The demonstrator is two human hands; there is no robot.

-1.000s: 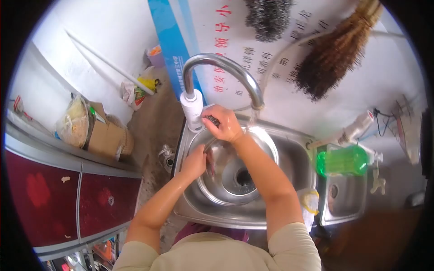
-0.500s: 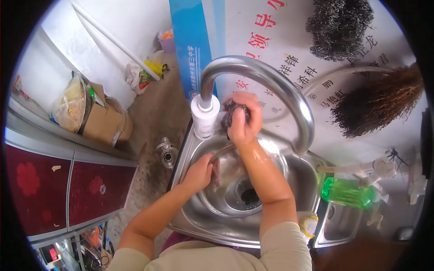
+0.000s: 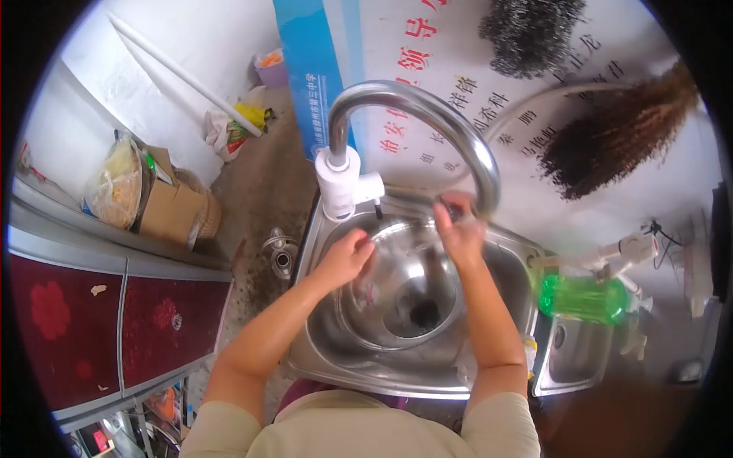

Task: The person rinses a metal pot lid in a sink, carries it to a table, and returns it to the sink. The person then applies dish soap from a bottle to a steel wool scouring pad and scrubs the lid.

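Note:
A round metal basin [image 3: 397,284] lies tilted in the steel sink [image 3: 336,359]. At the basin's upper left rim is my left hand [image 3: 345,258], fingers curled apart and holding nothing I can see. My right hand [image 3: 462,229], blurred, is under the end of the curved chrome faucet [image 3: 427,98], its fingers closed around a dark scouring pad [image 3: 456,213] that is mostly hidden. The faucet's white base [image 3: 338,183] stands at the sink's back left corner.
Another steel wool bundle [image 3: 531,34] and a brush of twigs [image 3: 618,130] hang on the back wall. Right of the sink are a green bottle [image 3: 584,299] and a smaller basin [image 3: 580,351]. Red cabinets [image 3: 172,324] and a cardboard box [image 3: 172,214] are at left.
My right hand has moved right with the scouring pad, from beside the faucet base to under the spout. My left hand has shifted slightly at the basin's rim. The view has shifted too.

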